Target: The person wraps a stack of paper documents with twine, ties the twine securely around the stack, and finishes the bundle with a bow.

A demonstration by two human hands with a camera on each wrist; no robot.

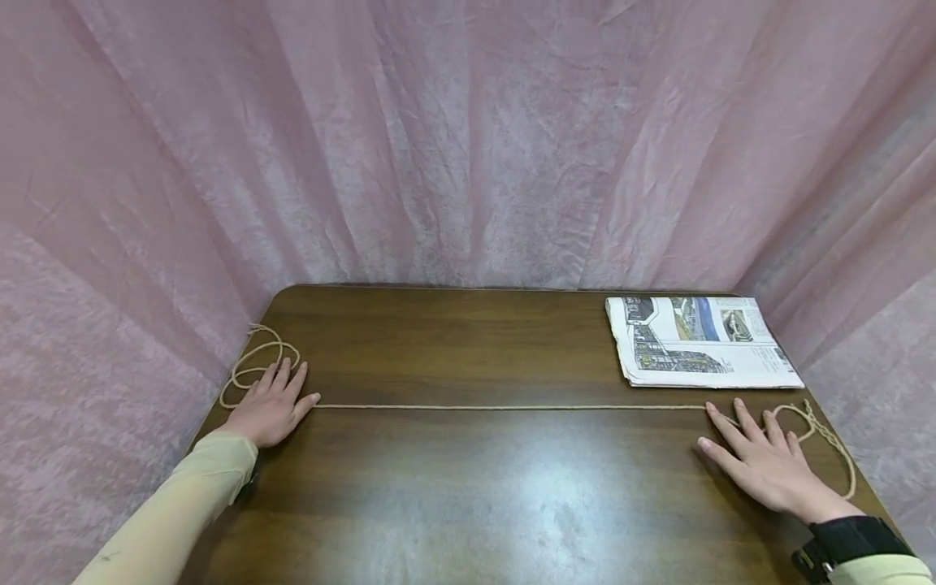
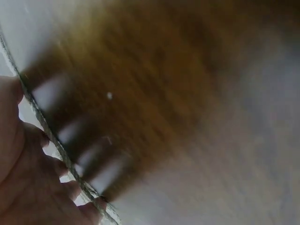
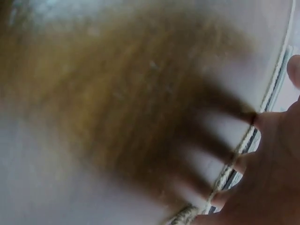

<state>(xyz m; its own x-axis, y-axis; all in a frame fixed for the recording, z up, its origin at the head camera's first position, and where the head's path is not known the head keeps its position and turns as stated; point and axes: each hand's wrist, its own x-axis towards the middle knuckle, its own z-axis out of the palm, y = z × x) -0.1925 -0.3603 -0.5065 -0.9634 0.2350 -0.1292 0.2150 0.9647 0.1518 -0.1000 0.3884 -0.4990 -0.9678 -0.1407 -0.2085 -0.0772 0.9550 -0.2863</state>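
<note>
A thin beige rope (image 1: pixel 512 407) runs straight from side to side across the brown wooden table. Over its left stretch, my left hand (image 1: pixel 274 406) rests with fingers spread; loose loops of the rope lie beyond those fingertips. On the other side, my right hand (image 1: pixel 764 463) lies palm down with spread fingers, fingertips touching the rope, whose slack end curls out to the right. In the left wrist view the rope (image 2: pixel 57 143) crosses under the fingers. The right wrist view shows the rope (image 3: pixel 276 70) passing along the fingertips. Neither hand curls round it.
A folded newspaper (image 1: pixel 731 357) lies at the table's back right corner, just beyond the rope. The wooden table (image 1: pixel 453 487) has rounded back corners. Pink velvet curtains (image 1: pixel 468 146) hang close behind it and along both sides.
</note>
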